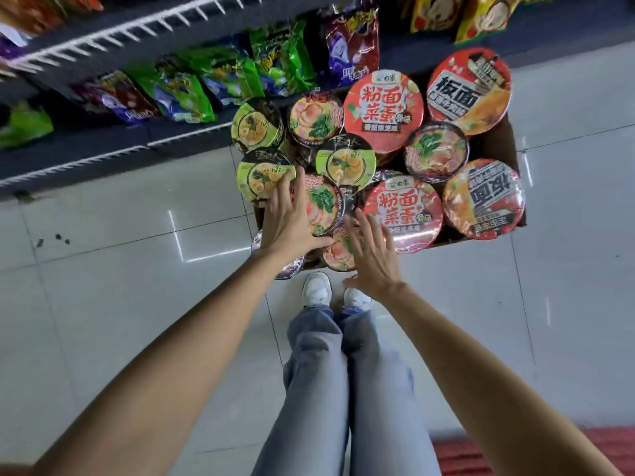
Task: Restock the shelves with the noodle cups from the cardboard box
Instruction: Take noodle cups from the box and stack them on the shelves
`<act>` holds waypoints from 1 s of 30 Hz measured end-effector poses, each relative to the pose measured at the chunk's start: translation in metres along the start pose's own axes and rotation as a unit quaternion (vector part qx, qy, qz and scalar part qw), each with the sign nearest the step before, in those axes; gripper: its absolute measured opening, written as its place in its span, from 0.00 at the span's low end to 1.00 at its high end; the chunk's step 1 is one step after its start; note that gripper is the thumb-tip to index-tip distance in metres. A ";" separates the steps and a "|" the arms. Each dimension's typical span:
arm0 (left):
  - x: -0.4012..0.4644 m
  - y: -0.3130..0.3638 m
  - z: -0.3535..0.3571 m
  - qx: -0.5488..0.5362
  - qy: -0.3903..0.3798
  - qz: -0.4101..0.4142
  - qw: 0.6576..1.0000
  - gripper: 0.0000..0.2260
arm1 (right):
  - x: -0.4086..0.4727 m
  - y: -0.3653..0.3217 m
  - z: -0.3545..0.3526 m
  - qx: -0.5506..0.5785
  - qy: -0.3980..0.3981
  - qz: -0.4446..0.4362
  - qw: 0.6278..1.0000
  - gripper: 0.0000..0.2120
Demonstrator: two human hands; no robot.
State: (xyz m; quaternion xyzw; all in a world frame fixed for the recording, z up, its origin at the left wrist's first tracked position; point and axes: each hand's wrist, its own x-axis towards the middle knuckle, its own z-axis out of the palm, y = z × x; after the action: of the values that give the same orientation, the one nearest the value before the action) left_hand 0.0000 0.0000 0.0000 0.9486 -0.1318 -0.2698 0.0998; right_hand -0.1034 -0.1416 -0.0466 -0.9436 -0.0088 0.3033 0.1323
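The left hand has its fingers spread and straight, tips lying over the rims of a green cup and the pink cup just to its right, thumb reaching toward the near side of that pink cup; it grips nothing yet; the right hand is likewise splayed and holds nothing, its fingers pointing up toward the gap between the pink cup and a red cup, with another pink lid partly under it; the pink cup sits between the two hands, so it looks the likeliest pick, the left hand being nearer and already over it; all cups stand upright, lids up, so the grip would come from above round the rim; beyond the fingers the box on the floor is packed with cups in green, pink, red and orange; farther off to the left run the shelves, holding snack bags.
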 end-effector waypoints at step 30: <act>-0.234 -0.026 -0.277 -0.147 0.094 0.004 0.985 0.46 | -0.199 -0.134 -0.370 0.442 0.159 -0.118 0.875 0.39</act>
State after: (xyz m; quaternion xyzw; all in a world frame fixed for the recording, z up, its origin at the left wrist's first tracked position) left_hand -0.0374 0.1284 0.3375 0.9442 -0.0844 -0.1951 0.2516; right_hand -0.0446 -0.1216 0.3899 -0.8143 0.0364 0.1039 0.5699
